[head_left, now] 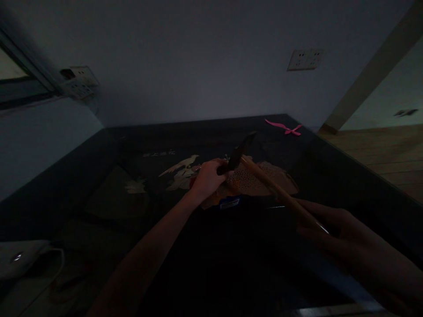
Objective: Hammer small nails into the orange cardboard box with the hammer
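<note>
My right hand (333, 237) is wrapped round the wooden handle of a hammer (274, 187), which slants up and left to its dark head (242, 151). My left hand (209, 178) is closed beside the lower end of that head, touching or nearly touching it. What its fingers pinch is hidden in the dim light. Beneath the hammer lies a flat brownish piece covered with small dark holes (251, 181). A blue label (229, 202) shows at its near edge.
The black tabletop (198, 251) bears a pale bird picture (180, 165). Pink ribbon (287, 128) lies at the back right. A thin shiny strip (276, 207) is near the perforated piece. A white device with a cable (24, 259) stands at left. Sockets (306, 59) are on the wall.
</note>
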